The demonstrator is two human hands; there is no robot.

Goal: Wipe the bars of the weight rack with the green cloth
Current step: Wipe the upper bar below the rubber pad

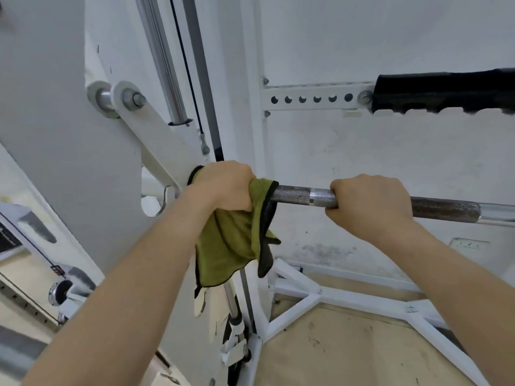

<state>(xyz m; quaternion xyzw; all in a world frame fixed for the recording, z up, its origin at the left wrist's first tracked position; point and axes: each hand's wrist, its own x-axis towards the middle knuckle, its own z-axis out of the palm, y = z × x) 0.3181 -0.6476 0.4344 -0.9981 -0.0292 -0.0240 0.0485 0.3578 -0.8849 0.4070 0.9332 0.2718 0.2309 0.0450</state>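
Note:
A steel bar [295,195] with knurled grey sections runs from the white rack's left upright out to the right edge. The green cloth [231,240], edged in black, is wrapped over the bar's left end and hangs down below it. My left hand [223,188] grips the cloth around the bar, close to the upright. My right hand [370,199] grips the bare bar a short way to the right, fingers curled under it. The bar under both hands is hidden.
The white rack frame [328,296] has base struts on the tan floor below. A pivot arm and hook [156,151] sit left of the bar. A chrome guide rod and black cable [184,65] rise behind. A perforated bracket with a black padded bar [443,91] is mounted above right.

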